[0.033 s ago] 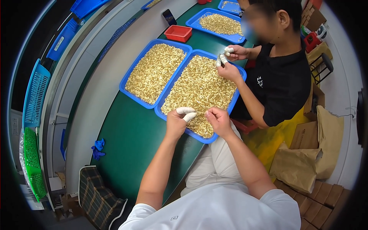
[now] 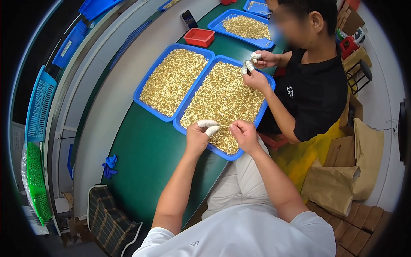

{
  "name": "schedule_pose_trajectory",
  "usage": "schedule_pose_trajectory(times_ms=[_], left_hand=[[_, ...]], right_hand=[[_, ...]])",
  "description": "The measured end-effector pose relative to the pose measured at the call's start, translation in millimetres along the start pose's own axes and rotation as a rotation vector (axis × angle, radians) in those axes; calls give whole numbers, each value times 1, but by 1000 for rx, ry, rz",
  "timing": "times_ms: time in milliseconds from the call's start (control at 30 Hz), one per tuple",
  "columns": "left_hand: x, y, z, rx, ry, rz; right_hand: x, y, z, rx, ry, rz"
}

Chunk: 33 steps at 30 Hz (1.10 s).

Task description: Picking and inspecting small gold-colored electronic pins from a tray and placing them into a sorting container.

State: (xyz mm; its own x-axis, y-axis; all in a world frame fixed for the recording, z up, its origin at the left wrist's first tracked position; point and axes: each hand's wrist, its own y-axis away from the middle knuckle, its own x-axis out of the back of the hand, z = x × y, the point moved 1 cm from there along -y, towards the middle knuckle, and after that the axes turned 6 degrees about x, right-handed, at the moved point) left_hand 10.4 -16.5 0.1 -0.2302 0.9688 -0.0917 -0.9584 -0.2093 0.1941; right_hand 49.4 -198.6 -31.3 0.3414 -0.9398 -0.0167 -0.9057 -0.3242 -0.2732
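Over the near end of a blue tray (image 2: 185, 103) full of small gold-coloured metal pieces (image 2: 222, 96), my two hands meet almost fingertip to fingertip. White covers wrap the thumb and forefinger of my left hand (image 2: 201, 135), which are pinched together. A thin gold-coloured strip (image 2: 224, 126) spans the small gap to my right hand (image 2: 245, 136), whose bare thumb and forefinger pinch its other end. Its exact kind is too small to make out. Beside this tray, on the left, lies another blue tray (image 2: 140, 92) heaped with similar pieces.
A co-worker (image 2: 319, 85) in black sits at the right, covered fingertips over the far end of my tray. Beyond are a red bin (image 2: 199, 37), a phone (image 2: 188, 19) and another blue tray (image 2: 218, 26). Blue gloves (image 2: 110, 166) lie on the green table (image 2: 145, 150); cartons (image 2: 342, 150) stand right.
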Motion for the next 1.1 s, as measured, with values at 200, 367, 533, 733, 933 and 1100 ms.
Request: schedule_pose_trajectory(times_ms=[200, 367, 533, 733, 933, 1100], left_hand=[[2, 0, -2, -16, -45, 26], [2, 0, -2, -14, -57, -18], [3, -1, -2, 57, 42, -33], [1, -1, -1, 32, -109, -4], [3, -2, -5, 30, -140, 7], [-2, -2, -10, 14, -134, -25]], right_hand=[[-1, 1, -1, 44, 36, -15], [-1, -1, -7, 85, 97, -25], [-1, -2, -7, 83, 100, -26], [-1, -1, -2, 51, 90, -12], [-3, -1, -3, 50, 108, -21], [-1, -2, -4, 111, 164, -55]])
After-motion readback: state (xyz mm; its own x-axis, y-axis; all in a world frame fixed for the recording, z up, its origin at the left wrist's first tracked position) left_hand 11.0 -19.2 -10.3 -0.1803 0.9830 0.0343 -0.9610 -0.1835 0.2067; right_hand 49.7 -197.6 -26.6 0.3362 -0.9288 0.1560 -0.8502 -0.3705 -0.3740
